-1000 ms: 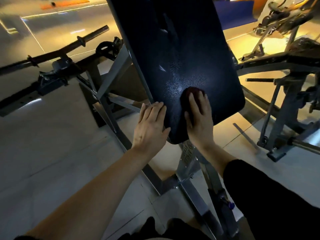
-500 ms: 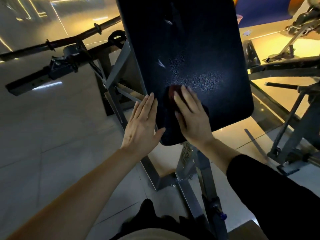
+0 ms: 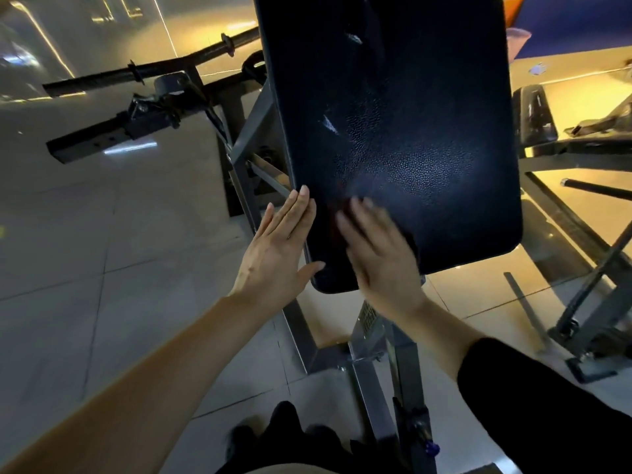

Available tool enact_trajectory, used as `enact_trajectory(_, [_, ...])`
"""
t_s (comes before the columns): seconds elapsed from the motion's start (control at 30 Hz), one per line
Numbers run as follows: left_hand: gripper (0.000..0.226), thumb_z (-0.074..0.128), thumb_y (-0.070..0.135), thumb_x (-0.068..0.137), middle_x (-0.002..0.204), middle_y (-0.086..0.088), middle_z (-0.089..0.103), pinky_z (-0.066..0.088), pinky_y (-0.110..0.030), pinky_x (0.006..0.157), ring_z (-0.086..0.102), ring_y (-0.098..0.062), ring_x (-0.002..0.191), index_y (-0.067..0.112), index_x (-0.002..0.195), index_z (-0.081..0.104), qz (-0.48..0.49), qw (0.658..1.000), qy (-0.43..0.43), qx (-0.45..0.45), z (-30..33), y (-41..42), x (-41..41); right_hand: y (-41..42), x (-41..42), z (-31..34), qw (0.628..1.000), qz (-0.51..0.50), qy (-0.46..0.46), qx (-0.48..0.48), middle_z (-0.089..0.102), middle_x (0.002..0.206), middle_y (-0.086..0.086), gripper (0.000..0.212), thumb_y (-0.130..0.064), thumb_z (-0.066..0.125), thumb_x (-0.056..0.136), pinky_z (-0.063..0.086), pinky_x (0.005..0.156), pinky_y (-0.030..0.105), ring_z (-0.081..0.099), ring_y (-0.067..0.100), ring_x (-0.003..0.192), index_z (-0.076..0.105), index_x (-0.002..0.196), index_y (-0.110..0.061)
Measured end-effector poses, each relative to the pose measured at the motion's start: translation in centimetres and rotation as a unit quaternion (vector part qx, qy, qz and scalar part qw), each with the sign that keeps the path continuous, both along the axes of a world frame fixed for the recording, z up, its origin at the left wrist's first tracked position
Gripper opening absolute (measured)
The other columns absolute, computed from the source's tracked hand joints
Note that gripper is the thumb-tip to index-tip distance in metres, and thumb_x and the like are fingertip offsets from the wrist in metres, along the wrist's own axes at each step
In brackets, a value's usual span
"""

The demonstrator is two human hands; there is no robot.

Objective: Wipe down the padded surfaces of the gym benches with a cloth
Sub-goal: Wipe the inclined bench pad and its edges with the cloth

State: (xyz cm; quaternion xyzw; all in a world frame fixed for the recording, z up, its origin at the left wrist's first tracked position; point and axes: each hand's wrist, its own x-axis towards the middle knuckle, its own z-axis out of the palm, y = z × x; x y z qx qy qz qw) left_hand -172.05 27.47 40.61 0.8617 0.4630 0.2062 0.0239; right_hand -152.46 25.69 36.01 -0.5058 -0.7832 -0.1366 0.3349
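While the barbell (image 3: pixel 154 68) lies idle on its rack at the far left, your left hand (image 3: pixel 277 254) rests flat with straight fingers against the left edge of the dark pad (image 3: pixel 393 131), steadying it. Just to its right, your right hand (image 3: pixel 379 258) presses flat on the pad's lower left corner, blurred; only a reddish sliver of the cloth (image 3: pixel 337 217) shows beneath its fingers. From the sheen alone you cannot tell which parts are already wiped. I judge you are working the near corner, with the pad's upper stretch and the smaller pad (image 3: pixel 533 114) on the right probably left to do.
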Motion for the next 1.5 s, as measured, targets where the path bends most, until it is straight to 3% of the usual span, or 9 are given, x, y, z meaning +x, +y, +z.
enact_trajectory(0.1, [0.079, 0.079, 0.021, 0.077, 0.154, -0.011, 0.031, 0.021, -0.049, 0.118, 0.025, -0.023, 0.144, 0.003, 0.143, 0.039, -0.005, 0.999, -0.024, 0.027, 0.5, 0.3, -0.4, -2.1, 1.5, -1.2, 0.992, 0.077, -0.098, -0.003, 0.045, 0.146, 0.014, 0.052, -0.001, 0.063, 0.086, 0.035, 0.112, 0.045, 0.038, 0.03, 0.139, 0.055, 0.136, -0.009])
enact_trajectory(0.2, [0.067, 0.076, 0.019, 0.081, 0.147, -0.013, 0.043, 0.025, -0.048, 0.116, 0.034, -0.025, 0.139, 0.002, 0.139, 0.047, -0.002, 0.998, -0.027, 0.061, 1.5, 1.1, -0.5, 1.0, 1.6, 1.9, 0.995, 0.061, -0.08, 0.028, 0.053, 0.14, 0.013, 0.041, -0.004, 0.06, 0.089, 0.042, 0.106, 0.044, 0.044, 0.03, 0.135, 0.061, 0.13, -0.008])
enact_trajectory(0.33, [0.066, 0.071, 0.018, 0.084, 0.15, -0.013, 0.038, 0.02, -0.039, 0.118, 0.03, -0.025, 0.141, 0.001, 0.141, 0.042, 0.022, 0.996, -0.044, 0.068, 2.9, 2.7, 0.1, 5.7, -0.6, 7.2, 0.999, -0.027, 0.042, 0.006, 0.038, 0.151, 0.014, 0.048, -0.017, 0.043, 0.096, 0.039, 0.109, 0.048, 0.034, 0.032, 0.139, 0.045, 0.144, -0.011])
enact_trajectory(0.57, [0.076, 0.069, 0.019, 0.086, 0.157, -0.008, 0.023, 0.014, -0.033, 0.119, 0.017, -0.019, 0.146, 0.005, 0.148, 0.029, 0.034, 0.998, -0.021, 0.049, 4.2, 4.4, -1.4, 2.5, -0.2, 2.9, 0.989, 0.097, -0.109, 0.024, 0.047, 0.145, 0.012, 0.053, 0.005, 0.062, 0.084, 0.037, 0.111, 0.046, 0.04, 0.031, 0.138, 0.056, 0.134, -0.01])
enact_trajectory(0.8, [0.082, 0.066, 0.034, 0.089, 0.16, -0.003, 0.01, 0.01, -0.031, 0.121, 0.006, -0.012, 0.147, 0.011, 0.151, 0.018, 0.005, 1.0, -0.017, 0.021, 5.3, 6.0, -1.7, 10.3, -2.4, 9.8, 0.998, -0.029, 0.063, 0.002, 0.046, 0.144, 0.019, 0.048, -0.003, 0.057, 0.089, 0.036, 0.111, 0.05, 0.04, 0.039, 0.135, 0.052, 0.137, -0.005])
enact_trajectory(1.03, [0.084, 0.067, 0.036, 0.087, 0.16, 0.0, 0.007, 0.012, -0.04, 0.121, 0.003, -0.012, 0.148, 0.014, 0.151, 0.017, -0.013, 0.999, -0.031, 0.003, 4.3, 6.8, -2.1, 5.7, -2.4, 6.0, 1.0, 0.005, -0.012, 0.011, 0.053, 0.14, 0.016, 0.041, -0.005, 0.045, 0.092, 0.042, 0.108, 0.044, 0.048, 0.032, 0.131, 0.058, 0.131, -0.005])
enact_trajectory(1.2, [0.082, 0.064, 0.038, 0.089, 0.16, 0.003, 0.001, 0.003, -0.035, 0.121, -0.003, -0.008, 0.147, 0.016, 0.152, 0.015, -0.024, 0.999, -0.028, -0.002, 4.3, 6.8, -2.4, 11.3, -5.0, 11.1, 0.99, -0.109, 0.087, -0.004, 0.05, 0.142, 0.018, 0.048, 0.005, 0.054, 0.088, 0.038, 0.11, 0.047, 0.043, 0.035, 0.134, 0.054, 0.135, -0.004])
enact_trajectory(1.4, [0.081, 0.068, 0.038, 0.086, 0.159, -0.003, 0.017, 0.018, -0.041, 0.12, 0.009, -0.015, 0.147, 0.011, 0.15, 0.025, -0.041, 0.997, -0.059, 0.026, 4.1, 7.3, -3.5, 4.1, -5.2, 5.7, 0.996, -0.084, 0.005, 0.0, 0.052, 0.139, 0.018, 0.043, -0.016, 0.042, 0.095, 0.037, 0.111, 0.041, 0.047, 0.034, 0.131, 0.055, 0.133, -0.003])
enact_trajectory(1.5, [0.093, 0.068, 0.045, 0.084, 0.161, 0.0, 0.005, 0.011, -0.035, 0.121, 0.001, -0.013, 0.148, 0.014, 0.152, 0.012, -0.044, 0.998, -0.04, 0.009, 4.1, 7.4, -3.5, 6.5, -4.9, 7.6, 0.995, -0.101, 0.0, 0.014, 0.055, 0.135, 0.019, 0.042, -0.012, 0.047, 0.091, 0.04, 0.105, 0.042, 0.052, 0.036, 0.126, 0.057, 0.131, -0.002])
